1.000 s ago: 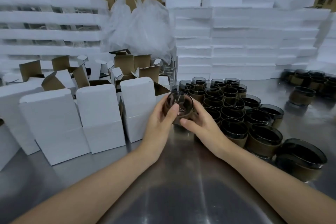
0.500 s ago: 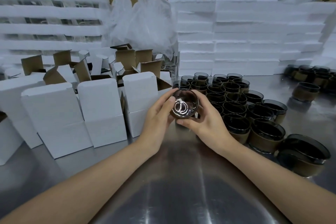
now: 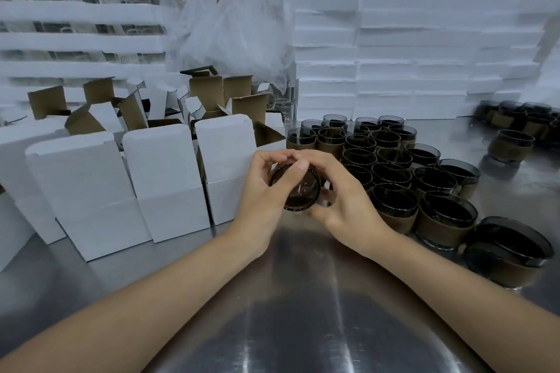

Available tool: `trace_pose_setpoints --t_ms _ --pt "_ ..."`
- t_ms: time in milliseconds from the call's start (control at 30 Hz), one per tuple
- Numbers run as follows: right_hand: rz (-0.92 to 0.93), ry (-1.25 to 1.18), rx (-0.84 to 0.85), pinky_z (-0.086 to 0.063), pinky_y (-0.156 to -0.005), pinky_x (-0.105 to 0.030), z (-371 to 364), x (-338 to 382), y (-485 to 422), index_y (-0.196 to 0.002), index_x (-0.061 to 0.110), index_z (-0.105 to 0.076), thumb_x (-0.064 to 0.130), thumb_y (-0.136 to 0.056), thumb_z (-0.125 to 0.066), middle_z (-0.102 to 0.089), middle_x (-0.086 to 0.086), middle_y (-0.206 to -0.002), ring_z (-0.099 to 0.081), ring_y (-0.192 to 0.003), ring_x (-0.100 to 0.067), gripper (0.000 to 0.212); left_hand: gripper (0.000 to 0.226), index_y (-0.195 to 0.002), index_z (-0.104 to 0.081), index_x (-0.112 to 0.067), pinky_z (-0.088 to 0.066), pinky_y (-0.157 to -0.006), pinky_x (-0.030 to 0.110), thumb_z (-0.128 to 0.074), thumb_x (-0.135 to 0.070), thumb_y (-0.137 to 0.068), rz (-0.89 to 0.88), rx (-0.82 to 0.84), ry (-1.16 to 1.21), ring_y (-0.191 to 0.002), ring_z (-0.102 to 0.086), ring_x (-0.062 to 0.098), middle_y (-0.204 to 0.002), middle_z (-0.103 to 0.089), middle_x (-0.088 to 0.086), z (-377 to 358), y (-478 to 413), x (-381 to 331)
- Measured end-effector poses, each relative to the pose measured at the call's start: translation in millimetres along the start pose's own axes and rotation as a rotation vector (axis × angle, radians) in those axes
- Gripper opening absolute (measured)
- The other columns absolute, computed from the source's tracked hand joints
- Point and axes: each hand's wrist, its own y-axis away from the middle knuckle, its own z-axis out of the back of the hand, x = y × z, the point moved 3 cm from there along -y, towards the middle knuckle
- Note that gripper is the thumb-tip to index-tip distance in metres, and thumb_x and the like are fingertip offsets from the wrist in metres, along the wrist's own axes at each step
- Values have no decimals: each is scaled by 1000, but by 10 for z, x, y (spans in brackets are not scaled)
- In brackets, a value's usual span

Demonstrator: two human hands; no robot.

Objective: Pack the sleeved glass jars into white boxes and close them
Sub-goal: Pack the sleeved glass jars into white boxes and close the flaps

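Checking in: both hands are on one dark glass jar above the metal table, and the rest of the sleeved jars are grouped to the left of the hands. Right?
Not quite. The head view shows the left hand and right hand gripping one dark glass jar above the metal table, but the sleeved jars are grouped to the right of the hands. The white boxes stand on the left.
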Motion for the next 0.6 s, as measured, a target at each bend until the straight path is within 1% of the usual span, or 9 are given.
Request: trace_pose_setpoints --t_ms 67,167,233,300,367,400,500,600 --pt "9 28 -1 -49 -98 -35 1 16 -1 -130 15 -51 -5 -78 -72 -51 11 -133 -49 -127 -16 60 45 -102 -49 -12 -54 -74 21 -73 -28 -68 -12 -2 -33 -93 -65 3 -93 -67 -16 2 4 -10" --pt "13 36 -12 -48 -98 -28 -2 25 6 -130 15 -52 -6 -76 -72 -51 12 -133 -48 -128 -11 61 51 -101 -48 -16 -53 -71 17 -77 -30 -62 -33 6 -106 -91 -64 -3 -90 -65 -22 0 11 -23" --pt "-1 11 -20 -48 -97 -26 -1 19 8 -129 16 -54 -7 -74 -73 -53 11 -132 -49 -127 -10 62 50 -100 -49 -20 -52 -69 14 -83 -22 -62 -51 0 -145 -91 -63 -3 -93 -64 -18 4 13 -13" --pt "-49 -40 -33 -50 -96 -30 -1 1 4 -128 16 -55 -7 -72 -75 -56 6 -129 -52 -124 -13 64 50 -100 -50 -24 -51 -69 13 -84 -9 -66 -75 -2 -174 -92 -63 -3 -96 -63 -15 11 13 6" --pt "-116 -128 -57 -52 -89 -27 -9 -20 5 -126 18 -56 -5 -70 -75 -59 2 -125 -58 -118 -13 64 55 -103 -51 -27 -51 -74 13 -85 -4 -65 -97 19 -215 -95 -64 -1 -96 -63 -18 5 13 14" --pt "-146 -166 -76 -53 -86 -24 -12 -30 7 -124 20 -56 -3 -68 -74 -61 3 -122 -60 -115 -12 63 58 -105 -51 -27 -51 -76 13 -85 -5 -64 -108 32 -237 -97 -63 -1 -97 -64 -19 -3 15 13" --pt "-200 -205 -128 -53 -82 -22 -5 -50 5 -119 27 -56 4 -66 -72 -65 13 -113 -63 -108 -8 60 61 -113 -52 -25 -50 -84 16 -83 -11 -61 -128 60 -255 -104 -61 1 -107 -63 -13 -33 20 -14" --pt "-225 -226 -152 -53 -79 -20 19 -61 -9 -115 30 -54 3 -65 -71 -64 24 -108 -63 -105 -2 59 61 -119 -54 -23 -48 -88 17 -78 -12 -64 -133 79 -253 -109 -60 3 -113 -63 -11 -60 24 -43"
